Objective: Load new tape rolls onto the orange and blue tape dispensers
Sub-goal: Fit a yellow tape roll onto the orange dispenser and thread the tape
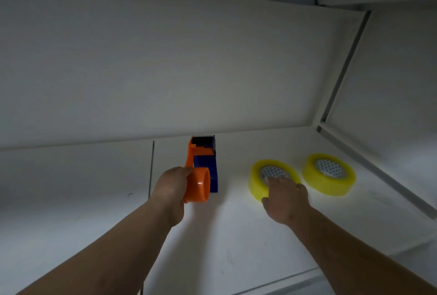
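You face one white table backed by a white wall. On it lie two yellow tape rolls, side by side at your right, and two dispensers close together at center: one blue dispenser and one orange dispenser. Your left hand grips the orange dispenser. Your right hand clasps the nearer roll, fingers over its top.
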